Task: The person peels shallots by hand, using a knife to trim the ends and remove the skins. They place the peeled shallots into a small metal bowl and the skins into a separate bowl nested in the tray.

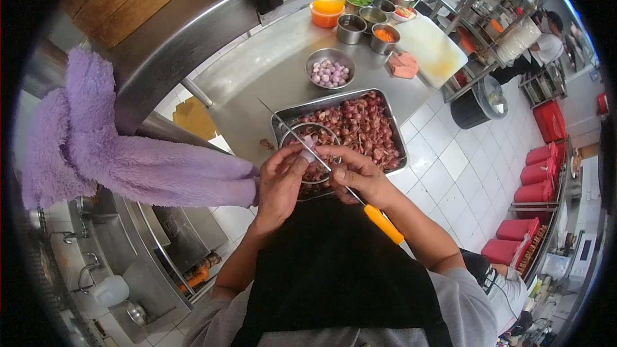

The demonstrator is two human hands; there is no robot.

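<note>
A long thin knife [384,223] with a yellow-orange handle slants across the view, its tip pointing up and left. My right hand [361,177] is closed around the blade just ahead of the handle. Between the fingers of my left hand [281,183] is a pale, partly peeled shallot [308,148], right against the blade. Below both hands sits a metal tray [400,135] heaped with red unpeeled shallots [360,119]. A round metal bowl [333,133] rests in the tray, partly hidden by my hands. Farther back, a steel bowl [311,63] holds peeled shallots [330,72].
Several metal containers [351,29] of ingredients, an orange tub [325,18], a pink cloth [403,64] and a white cutting board [434,45] line the counter's back right. A purple towel [173,167] hangs at left. A bin [472,108] and another person [547,45] are at right.
</note>
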